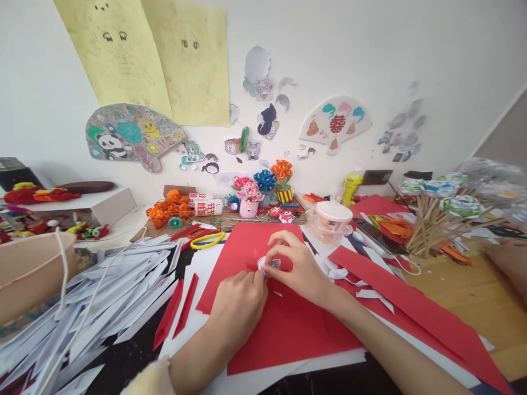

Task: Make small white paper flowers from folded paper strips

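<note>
A small curled piece of white paper [272, 264] is pinched between the fingertips of my right hand [298, 269]. My left hand [240, 299] is closed, knuckles up, with its thumb and fingertips against the lower left side of the same paper; how much of it they grip is partly hidden. A bit of red paper shows just behind the white piece. Both hands are over a large red paper sheet [304, 334], on which a tiny white scrap [278, 294] lies below my right fingers.
Folded white paper strips [135, 274] are heaped at the left. Yellow-handled scissors [208, 240] lie beyond the sheet. More red paper [411, 302] and a lidded plastic tub [333, 214] are on the right, near paper flowers on sticks [432, 225]. Another person's hand [508, 263] shows at the right edge.
</note>
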`<action>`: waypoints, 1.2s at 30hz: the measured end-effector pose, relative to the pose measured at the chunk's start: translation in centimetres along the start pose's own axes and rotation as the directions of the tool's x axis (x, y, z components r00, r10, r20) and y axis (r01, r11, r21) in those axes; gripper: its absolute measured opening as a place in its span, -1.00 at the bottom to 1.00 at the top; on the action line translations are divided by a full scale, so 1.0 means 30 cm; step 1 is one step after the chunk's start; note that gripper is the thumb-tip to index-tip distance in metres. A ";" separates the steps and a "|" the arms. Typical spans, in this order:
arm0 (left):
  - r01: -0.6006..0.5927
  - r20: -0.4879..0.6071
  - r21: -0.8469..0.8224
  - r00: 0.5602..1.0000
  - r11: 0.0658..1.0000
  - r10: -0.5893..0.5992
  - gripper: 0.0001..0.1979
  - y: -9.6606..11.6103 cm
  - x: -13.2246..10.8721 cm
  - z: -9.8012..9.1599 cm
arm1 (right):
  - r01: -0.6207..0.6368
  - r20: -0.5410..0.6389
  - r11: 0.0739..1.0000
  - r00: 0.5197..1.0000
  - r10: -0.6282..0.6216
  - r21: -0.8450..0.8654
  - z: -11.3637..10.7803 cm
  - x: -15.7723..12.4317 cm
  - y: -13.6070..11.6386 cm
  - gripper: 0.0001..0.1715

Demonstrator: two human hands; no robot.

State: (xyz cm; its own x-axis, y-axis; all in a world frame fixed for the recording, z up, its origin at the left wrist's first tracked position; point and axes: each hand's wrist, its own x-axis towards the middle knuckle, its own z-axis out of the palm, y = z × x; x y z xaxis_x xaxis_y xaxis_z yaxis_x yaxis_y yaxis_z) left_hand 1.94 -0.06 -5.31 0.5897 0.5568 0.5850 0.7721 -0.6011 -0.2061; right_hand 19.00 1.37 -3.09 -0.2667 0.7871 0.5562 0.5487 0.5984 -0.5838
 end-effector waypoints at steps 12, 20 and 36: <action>-0.043 -0.020 0.013 0.999 0.999 0.043 -0.75 0.001 0.001 -0.004 | -0.246 0.034 0.965 0.969 0.244 0.088 0.005 0.008 -0.008 -0.92; -0.086 0.046 0.003 0.995 0.996 0.086 -0.74 0.012 0.001 0.003 | -0.219 -0.100 0.976 0.971 0.217 -0.013 0.011 0.002 0.009 -0.87; -0.056 0.052 -0.073 0.997 0.996 0.059 -0.73 0.016 -0.001 -0.004 | -0.166 0.010 0.985 0.986 0.166 0.045 -0.009 0.015 0.045 -0.92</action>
State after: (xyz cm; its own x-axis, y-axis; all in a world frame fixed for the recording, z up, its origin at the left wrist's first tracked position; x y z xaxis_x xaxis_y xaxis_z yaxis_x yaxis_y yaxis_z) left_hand 2.27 -0.41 -5.34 0.6461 0.5490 0.5303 0.7189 -0.6712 -0.1809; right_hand 19.85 2.50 -3.46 -0.1801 0.8770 0.4454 0.5496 0.4653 -0.6939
